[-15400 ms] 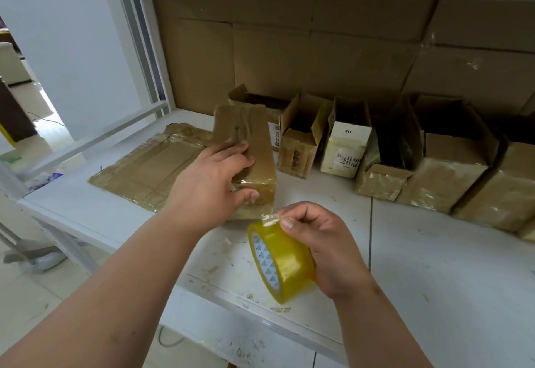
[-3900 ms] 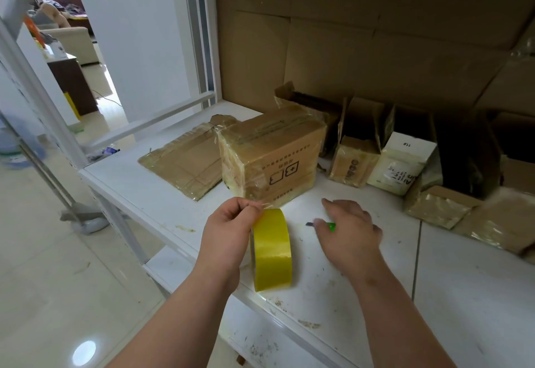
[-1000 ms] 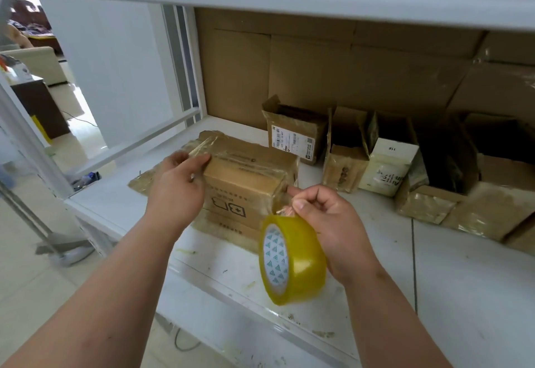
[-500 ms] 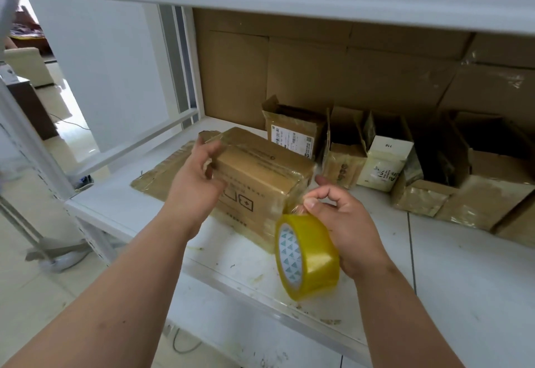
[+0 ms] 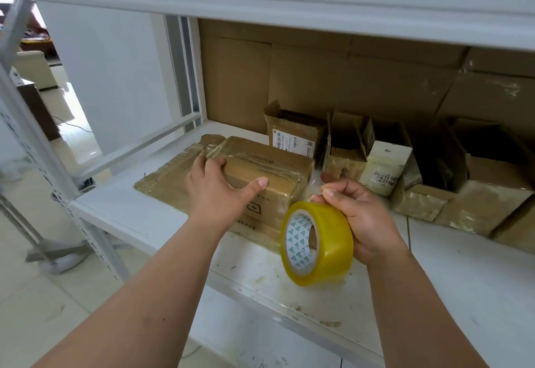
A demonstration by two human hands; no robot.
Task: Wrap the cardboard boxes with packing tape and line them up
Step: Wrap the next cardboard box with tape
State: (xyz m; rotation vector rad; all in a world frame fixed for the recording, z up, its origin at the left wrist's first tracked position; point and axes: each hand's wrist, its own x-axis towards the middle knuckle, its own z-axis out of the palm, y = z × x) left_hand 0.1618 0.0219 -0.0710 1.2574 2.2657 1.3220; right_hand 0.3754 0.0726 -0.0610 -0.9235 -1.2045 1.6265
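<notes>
left hand (image 5: 215, 191) spread over the near left corner of the taped cardboard box (image 5: 269, 176), fingers laid on its top, thumb stretched along its front face, gripping it. box resting on the white shelf (image 5: 463, 281), partly over a flattened cardboard sheet (image 5: 170, 182) just past the left fingertips. right hand (image 5: 360, 214) curled round the yellow tape roll (image 5: 317, 243), thumb and forefinger pinched at its upper edge, just right of the box. beyond the right fingers, a row of small boxes (image 5: 385, 165) against the cardboard backing.
</notes>
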